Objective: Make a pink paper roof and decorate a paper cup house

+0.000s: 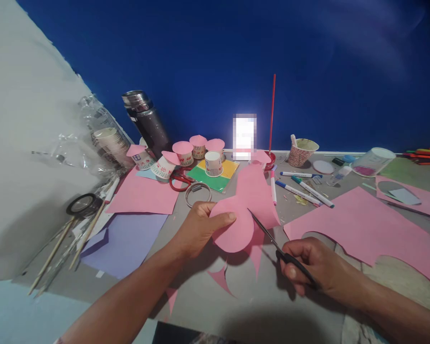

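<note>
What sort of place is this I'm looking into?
Probably a craft table, perhaps at home or in a classroom: black scissors at pink paper, loose markers, and decorated cups with pink tops.

The left forearm (pixel 139 289) and right forearm (pixel 387 301) are bare, tapering toward the wrists (pixel 181 246). The left hand (pixel 204 229) and right hand (pixel 308 265) are bare too, the left thumbnail (pixel 232 216) short.

No wording can be read. The print on the markers (pixel 301 175) and the clear wrap (pixel 96 112) is too small or blurred; the bright panel (pixel 244 138) is pixelated.
</note>
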Available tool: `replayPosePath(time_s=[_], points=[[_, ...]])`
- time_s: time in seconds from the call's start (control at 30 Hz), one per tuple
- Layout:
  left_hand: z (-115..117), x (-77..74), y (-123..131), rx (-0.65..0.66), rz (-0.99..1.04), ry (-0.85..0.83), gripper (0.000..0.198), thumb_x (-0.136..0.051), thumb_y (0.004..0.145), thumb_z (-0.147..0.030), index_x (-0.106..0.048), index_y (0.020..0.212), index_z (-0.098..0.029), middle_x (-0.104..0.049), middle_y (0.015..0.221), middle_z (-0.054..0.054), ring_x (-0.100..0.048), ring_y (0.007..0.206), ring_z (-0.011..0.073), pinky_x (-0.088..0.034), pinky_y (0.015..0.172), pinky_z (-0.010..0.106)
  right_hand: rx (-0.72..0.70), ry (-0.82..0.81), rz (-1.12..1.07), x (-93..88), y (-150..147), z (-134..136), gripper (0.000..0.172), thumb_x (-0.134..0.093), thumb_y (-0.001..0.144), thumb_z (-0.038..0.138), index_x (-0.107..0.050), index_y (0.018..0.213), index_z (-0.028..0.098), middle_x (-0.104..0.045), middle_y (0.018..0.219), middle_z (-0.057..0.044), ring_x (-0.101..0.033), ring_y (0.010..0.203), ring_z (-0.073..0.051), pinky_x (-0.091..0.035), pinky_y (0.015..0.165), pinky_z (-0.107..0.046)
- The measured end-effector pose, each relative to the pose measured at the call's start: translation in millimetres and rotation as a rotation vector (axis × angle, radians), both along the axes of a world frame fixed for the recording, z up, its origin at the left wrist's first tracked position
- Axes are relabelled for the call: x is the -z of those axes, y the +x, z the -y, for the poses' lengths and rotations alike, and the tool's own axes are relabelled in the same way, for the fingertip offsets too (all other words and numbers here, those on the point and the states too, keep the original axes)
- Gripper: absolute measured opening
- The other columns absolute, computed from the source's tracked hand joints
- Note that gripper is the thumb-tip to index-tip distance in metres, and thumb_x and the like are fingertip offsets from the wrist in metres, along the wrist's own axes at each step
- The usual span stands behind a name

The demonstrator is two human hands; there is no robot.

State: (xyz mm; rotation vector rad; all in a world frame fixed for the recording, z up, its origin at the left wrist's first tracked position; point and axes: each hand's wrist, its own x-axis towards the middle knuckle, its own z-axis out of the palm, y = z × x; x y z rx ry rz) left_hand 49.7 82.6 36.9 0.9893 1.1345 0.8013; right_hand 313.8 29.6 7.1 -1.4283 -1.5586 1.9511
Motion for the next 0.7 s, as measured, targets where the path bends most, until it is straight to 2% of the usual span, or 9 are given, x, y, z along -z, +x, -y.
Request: replayPosePath(time_s=[0.3, 0.7], points=[[-0.8, 2.2, -0.5, 0.02, -0.006, -0.004, 0.039, -0.09, 0.063, -0.046, -0.072, 0.067, -0.012, -0.068, 0.066, 0.005, -0.06, 0.062, 0.015, -0.044, 0.059, 0.027, -0.019, 0.013, 0.016, 0.5, 2.5, -0.7, 0.066, -0.071, 0.071, 0.083, -0.052, 0.069, 0.021, -0.057, 0.052, 0.002, -0.033, 0.051, -0.008, -0.02, 0.052, -0.026], [-0.4, -0.3, -0.5, 0.021, -0.002, -0.019, 0.035, -0.09, 0.063, -0.042, -0.076, 0.068, -0.011, -0.067, 0.065, 0.004, -0.058, 0.06, 0.0139, -0.043, 0.058, 0.026, -0.024, -0.006, -0.019, -3.1, 2.5, 0.4, 0.069, -0.069, 0.071, 0.087, -0.052, 0.069, 0.02, -0.056, 0.052, 0.002, -0.034, 0.051, -0.008, -0.023, 0.052, -0.025]])
